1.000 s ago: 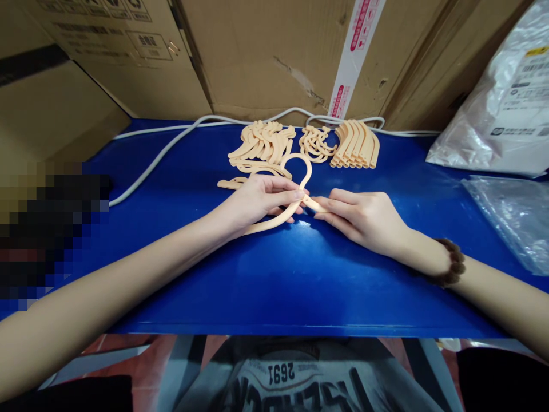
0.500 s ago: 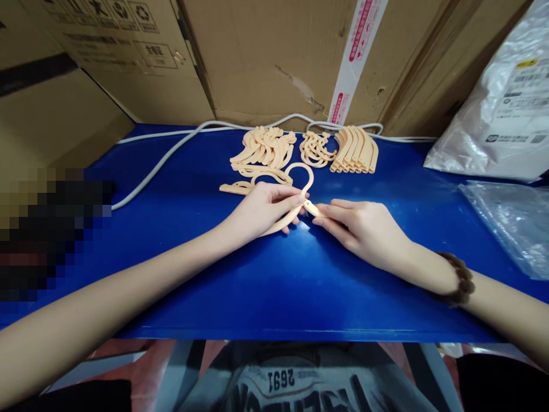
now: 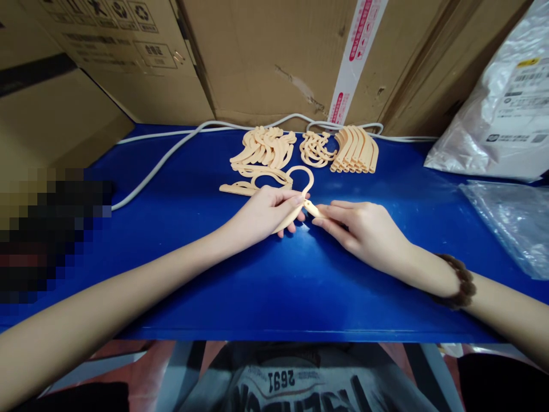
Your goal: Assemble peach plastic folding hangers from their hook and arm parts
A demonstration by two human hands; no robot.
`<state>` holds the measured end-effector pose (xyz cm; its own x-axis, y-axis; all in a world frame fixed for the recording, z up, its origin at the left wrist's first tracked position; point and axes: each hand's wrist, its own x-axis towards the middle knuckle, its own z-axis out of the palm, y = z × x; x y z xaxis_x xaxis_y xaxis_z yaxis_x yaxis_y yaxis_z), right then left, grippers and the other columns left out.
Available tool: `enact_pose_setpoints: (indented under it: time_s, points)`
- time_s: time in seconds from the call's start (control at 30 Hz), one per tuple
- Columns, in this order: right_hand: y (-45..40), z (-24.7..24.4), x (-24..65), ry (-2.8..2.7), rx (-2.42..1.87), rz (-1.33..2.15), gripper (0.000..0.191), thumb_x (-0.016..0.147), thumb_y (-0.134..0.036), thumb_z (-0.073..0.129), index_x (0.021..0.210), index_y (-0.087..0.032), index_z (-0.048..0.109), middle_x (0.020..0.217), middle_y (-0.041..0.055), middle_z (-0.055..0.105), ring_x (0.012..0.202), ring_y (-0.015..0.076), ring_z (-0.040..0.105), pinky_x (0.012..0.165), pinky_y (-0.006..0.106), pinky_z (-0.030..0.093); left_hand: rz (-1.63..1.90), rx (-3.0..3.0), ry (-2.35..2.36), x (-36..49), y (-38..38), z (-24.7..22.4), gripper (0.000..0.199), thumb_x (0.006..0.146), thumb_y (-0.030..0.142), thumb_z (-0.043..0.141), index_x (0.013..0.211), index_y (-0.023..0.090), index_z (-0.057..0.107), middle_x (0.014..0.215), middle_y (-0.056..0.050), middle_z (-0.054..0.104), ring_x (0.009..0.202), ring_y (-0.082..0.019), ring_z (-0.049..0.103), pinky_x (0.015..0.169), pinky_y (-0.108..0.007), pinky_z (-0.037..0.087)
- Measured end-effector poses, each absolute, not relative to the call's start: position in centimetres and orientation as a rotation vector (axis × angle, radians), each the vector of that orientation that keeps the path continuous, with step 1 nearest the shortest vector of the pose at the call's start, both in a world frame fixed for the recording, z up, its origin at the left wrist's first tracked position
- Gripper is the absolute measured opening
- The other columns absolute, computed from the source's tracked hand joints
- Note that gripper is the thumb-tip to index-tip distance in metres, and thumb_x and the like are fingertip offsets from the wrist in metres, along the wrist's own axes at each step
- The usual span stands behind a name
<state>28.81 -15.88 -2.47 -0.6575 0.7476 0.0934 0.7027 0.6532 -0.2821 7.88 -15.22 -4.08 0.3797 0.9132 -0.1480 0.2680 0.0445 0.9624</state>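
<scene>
My left hand is closed at the base of a cream plastic hanger hook, thumb on top. A curved hanger arm runs down to the left under its fingers. From the right, my right hand pinches a second hanger arm between thumb and fingers. The holed end of that piece meets the base of the hook; whether they are joined I cannot tell. Behind my left hand lie folded hanger pieces with a hook.
Along the back lie a pile of curved hanger arms, loose hooks and a neat row of arms. A white cable runs before the cardboard boxes. Plastic bags stand at the right of the blue table.
My left hand and the hook have shifted very slightly to the right, and the left arm of the hanger shows a little less below the hand. My right hand stays nearly in place.
</scene>
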Motion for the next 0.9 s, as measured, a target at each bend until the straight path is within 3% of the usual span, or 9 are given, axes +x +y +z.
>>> enact_pose_setpoints:
  time_s: [0.23,0.4,0.57,0.8,0.9]
  points:
    - [-15.7,-2.7,28.9,-2.686,-1.188,0.322,0.033,0.102,-0.036,0.04,0.101,-0.019,0.069,0.093,0.0047,0.069,0.084,0.0186,0.066,0.067,0.027,0.039,0.671,1.566,1.066,7.8,-15.2,-4.2,0.03,0.098,0.035,0.047,0.09,0.013,0.066,0.081,-0.003,0.067,0.053,-0.006,0.059,0.041,-0.014,0.043]
    - [-15.6,-2.9,29.1,-2.705,-1.123,0.26,0.035,0.102,-0.037,0.04,0.107,-0.02,0.07,0.083,0.003,0.066,0.073,0.0158,0.063,0.061,0.027,0.036,0.645,1.85,1.163,7.8,-15.6,-3.8,0.035,0.1,0.034,0.041,0.082,0.014,0.063,0.073,0.0,0.065,0.05,-0.007,0.055,0.05,-0.021,0.044]
    - [-15.1,-3.2,29.4,-2.745,-1.039,0.183,0.038,0.102,-0.038,0.039,0.118,-0.018,0.068,0.087,0.0042,0.066,0.071,0.0158,0.062,0.059,0.027,0.035,0.526,2.514,1.32,7.3,-16.0,-3.8,0.032,0.101,0.029,0.037,0.102,0.013,0.065,0.09,-0.007,0.068,0.083,-0.021,0.064,0.07,-0.032,0.044]
    - [-14.6,-3.5,29.8,-2.74,-0.988,0.152,0.036,0.099,-0.041,0.046,0.119,-0.018,0.065,0.105,0.007,0.072,0.081,0.0181,0.068,0.06,0.025,0.036,0.38,2.779,1.206,7.0,-15.8,-4.2,0.03,0.101,0.038,0.041,0.108,0.016,0.06,0.093,-0.005,0.069,0.083,-0.023,0.066,0.061,-0.029,0.039]
    - [-14.5,-3.5,29.8,-2.725,-1.006,0.12,0.036,0.098,-0.046,0.047,0.112,-0.017,0.065,0.092,0.007,0.073,0.072,0.0176,0.065,0.058,0.026,0.034,0.346,2.795,1.246,7.1,-15.7,-4.2,0.029,0.101,0.039,0.041,0.101,0.016,0.059,0.087,-0.005,0.069,0.076,-0.021,0.065,0.057,-0.028,0.034]
